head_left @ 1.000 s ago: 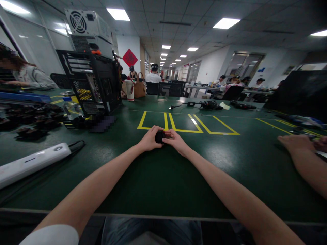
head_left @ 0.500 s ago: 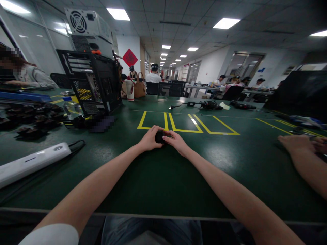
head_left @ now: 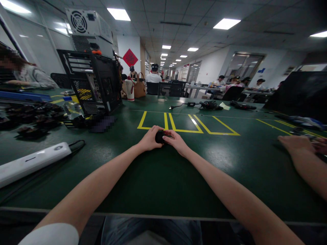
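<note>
A small round black object (head_left: 159, 137) sits between my two hands at the middle of the green table (head_left: 163, 183); its exact kind cannot be made out. My left hand (head_left: 150, 139) curls around its left side, thumb low and fingers over the top. From the right, the fingertips of my right hand (head_left: 176, 142) press against it. Both hands are closed on it just in front of the yellow tape outlines (head_left: 186, 130). The fingers hide part of its sides.
Left stand an open black computer case (head_left: 107, 85) with a power supply (head_left: 88, 22) on top, a plastic bottle (head_left: 72, 108), black parts (head_left: 35, 117) and a white power strip (head_left: 35, 161). Coiled black cables (head_left: 209, 105) lie behind. Another person's hand (head_left: 297, 146) is at right.
</note>
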A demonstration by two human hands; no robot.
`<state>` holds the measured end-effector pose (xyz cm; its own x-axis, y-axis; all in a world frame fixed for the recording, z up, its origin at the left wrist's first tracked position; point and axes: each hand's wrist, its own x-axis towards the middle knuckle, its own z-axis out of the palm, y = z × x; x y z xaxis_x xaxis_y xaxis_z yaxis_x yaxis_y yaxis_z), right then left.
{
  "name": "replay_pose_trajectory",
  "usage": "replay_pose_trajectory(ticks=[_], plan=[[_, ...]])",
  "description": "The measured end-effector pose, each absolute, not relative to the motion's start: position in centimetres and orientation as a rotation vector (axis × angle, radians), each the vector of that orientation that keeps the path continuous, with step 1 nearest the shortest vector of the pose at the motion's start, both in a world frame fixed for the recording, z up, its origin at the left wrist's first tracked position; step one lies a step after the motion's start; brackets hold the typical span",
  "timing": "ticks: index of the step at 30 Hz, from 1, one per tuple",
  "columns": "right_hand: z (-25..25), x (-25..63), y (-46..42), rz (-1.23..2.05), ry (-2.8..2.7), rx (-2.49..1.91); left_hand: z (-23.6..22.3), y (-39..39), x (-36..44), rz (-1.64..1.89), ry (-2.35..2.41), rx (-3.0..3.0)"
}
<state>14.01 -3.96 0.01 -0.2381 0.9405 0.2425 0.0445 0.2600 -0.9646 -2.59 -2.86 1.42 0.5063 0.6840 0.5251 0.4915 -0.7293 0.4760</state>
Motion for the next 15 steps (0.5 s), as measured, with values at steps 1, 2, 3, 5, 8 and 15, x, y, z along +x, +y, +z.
replay_pose_trajectory(ticks=[1, 2, 3, 5, 8, 15], plan=[[0.02, 14.05, -3.95, 1.16, -1.546, -0.956, 1.41, -2.86, -2.62, 1.041, 0.994, 2.49], [0.03, 14.08, -3.96, 1.175, -1.55, -0.957, 1.4, -2.85, -2.65, 1.037, 0.994, 2.493], [0.06, 14.1, -3.99, 1.182, -1.554, -0.951, 1.39, -2.85, -2.67, 1.034, 0.994, 2.496], [0.14, 14.11, -4.08, 1.175, -1.56, -0.929, 1.42, -2.86, -2.69, 1.035, 0.993, 2.499], [0.23, 14.05, -4.25, 1.152, -1.558, -0.909, 1.52, -2.93, -2.68, 1.035, 0.989, 2.5], [0.04, 14.13, -4.14, 1.151, -1.55, -0.937, 1.56, -2.94, -2.66, 1.017, 1.0, 2.492]])
